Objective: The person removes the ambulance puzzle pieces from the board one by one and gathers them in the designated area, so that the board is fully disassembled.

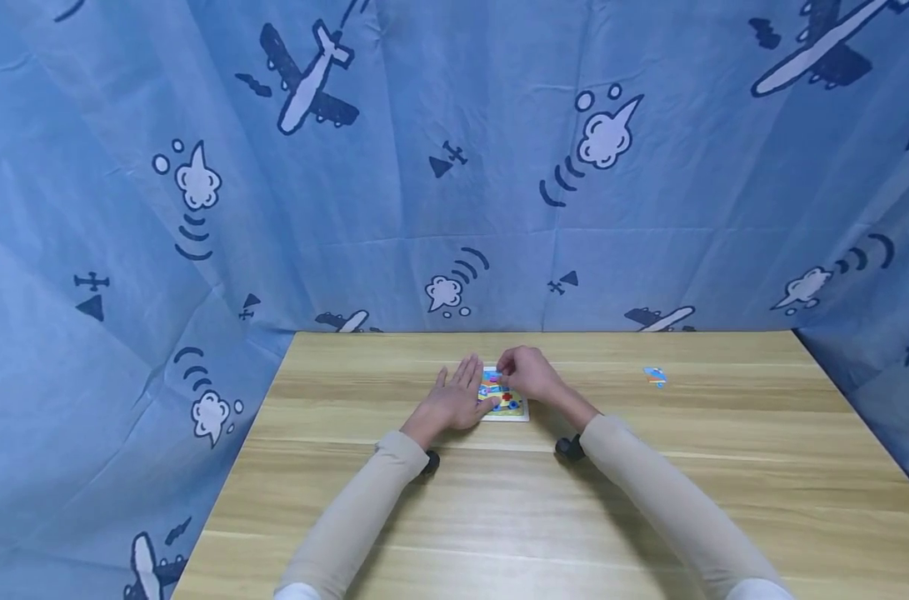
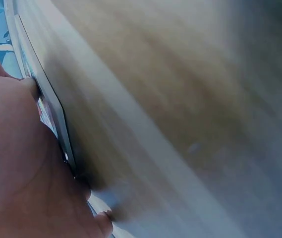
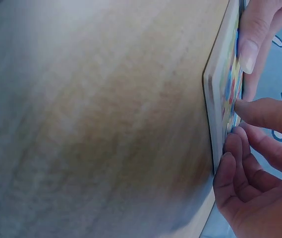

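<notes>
A small jigsaw board point(image 1: 511, 414) with a pale rim and a bright picture lies on the table between the two hands. My left hand point(image 1: 456, 402) rests on its left side, fingers straight and thumb reaching over the picture. At the board's upper right, my right hand point(image 1: 531, 372) has its fingers curled, and thumb and fingertips pinch at a puzzle piece that they mostly hide. In the right wrist view the right thumb point(image 3: 264, 113) meets the picture surface, with the other fingers point(image 3: 230, 171) bent by the board's edge. A loose blue and orange puzzle piece point(image 1: 655, 377) lies to the right.
The wooden table point(image 1: 469, 517) reaches back to a blue curtain point(image 1: 454, 183) printed with planes and clouds. Curtain also hangs along the left and right sides. Dark wrist-worn devices point(image 1: 570, 448) sit under both forearms.
</notes>
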Demonstrator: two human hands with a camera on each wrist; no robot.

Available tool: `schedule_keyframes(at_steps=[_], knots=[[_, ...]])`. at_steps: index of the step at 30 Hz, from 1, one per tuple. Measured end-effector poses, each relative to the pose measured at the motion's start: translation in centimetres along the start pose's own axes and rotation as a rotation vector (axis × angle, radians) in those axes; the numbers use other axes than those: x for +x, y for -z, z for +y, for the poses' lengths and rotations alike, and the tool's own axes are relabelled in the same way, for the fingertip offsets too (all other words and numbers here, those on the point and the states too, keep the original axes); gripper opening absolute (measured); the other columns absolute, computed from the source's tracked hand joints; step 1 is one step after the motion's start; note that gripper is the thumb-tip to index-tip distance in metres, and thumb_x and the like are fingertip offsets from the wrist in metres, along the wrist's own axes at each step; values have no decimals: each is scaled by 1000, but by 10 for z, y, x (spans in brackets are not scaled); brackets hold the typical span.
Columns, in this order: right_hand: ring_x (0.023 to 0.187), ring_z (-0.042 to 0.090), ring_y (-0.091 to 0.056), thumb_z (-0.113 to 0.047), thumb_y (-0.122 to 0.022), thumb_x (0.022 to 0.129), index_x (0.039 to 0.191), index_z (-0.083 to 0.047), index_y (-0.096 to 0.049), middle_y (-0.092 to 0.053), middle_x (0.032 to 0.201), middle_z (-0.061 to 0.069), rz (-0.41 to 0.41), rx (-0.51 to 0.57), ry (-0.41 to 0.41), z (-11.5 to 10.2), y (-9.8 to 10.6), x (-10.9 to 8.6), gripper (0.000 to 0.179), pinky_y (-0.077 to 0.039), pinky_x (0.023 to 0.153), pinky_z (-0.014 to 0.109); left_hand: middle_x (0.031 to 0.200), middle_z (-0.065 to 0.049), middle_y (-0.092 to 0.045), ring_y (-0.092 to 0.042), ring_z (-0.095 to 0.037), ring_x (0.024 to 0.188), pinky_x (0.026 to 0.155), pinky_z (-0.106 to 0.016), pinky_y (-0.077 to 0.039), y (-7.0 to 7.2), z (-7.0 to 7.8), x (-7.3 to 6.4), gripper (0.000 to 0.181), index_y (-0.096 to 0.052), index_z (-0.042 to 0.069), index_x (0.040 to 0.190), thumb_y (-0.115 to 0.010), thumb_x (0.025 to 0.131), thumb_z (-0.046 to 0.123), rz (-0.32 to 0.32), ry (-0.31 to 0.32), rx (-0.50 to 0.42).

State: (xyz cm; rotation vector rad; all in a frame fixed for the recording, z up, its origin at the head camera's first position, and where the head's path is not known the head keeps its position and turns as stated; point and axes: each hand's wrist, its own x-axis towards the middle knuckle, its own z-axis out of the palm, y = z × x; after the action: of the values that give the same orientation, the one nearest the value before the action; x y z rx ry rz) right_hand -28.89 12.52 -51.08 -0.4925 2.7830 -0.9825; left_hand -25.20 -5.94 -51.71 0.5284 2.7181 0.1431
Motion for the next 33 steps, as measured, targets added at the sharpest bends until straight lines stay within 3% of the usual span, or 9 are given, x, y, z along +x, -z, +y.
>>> schedule_keyframes(at_steps=[7,14,33], knots=[[89,22,-69,-1,-74,91,106,5,-75,-75,97,15,-12,22,-30,-2,0,-2,16,-61,86,39,179,-4,10,8,-20,167,137,-52,-2,-6,-2,10,85,3,11,170,-28,110,62,-37,16,-22],[87,20,-67,-4,-76,91,110,4,-75,-75,97,13,-7,9,-31,0,-1,-2,20,-60,83,37,178,-2,15,11,-19,166,136,-53,3,-14,-6,21,87,8,13,169,-24,108,67,-54,22,13],[95,25,-71,-1,-70,94,107,1,-75,-76,102,15,32,28,3,1,1,-7,14,-61,91,43,179,0,13,10,-17,167,137,-52,3,-13,-7,19,87,7,15,170,-23,107,69,-50,31,1]])
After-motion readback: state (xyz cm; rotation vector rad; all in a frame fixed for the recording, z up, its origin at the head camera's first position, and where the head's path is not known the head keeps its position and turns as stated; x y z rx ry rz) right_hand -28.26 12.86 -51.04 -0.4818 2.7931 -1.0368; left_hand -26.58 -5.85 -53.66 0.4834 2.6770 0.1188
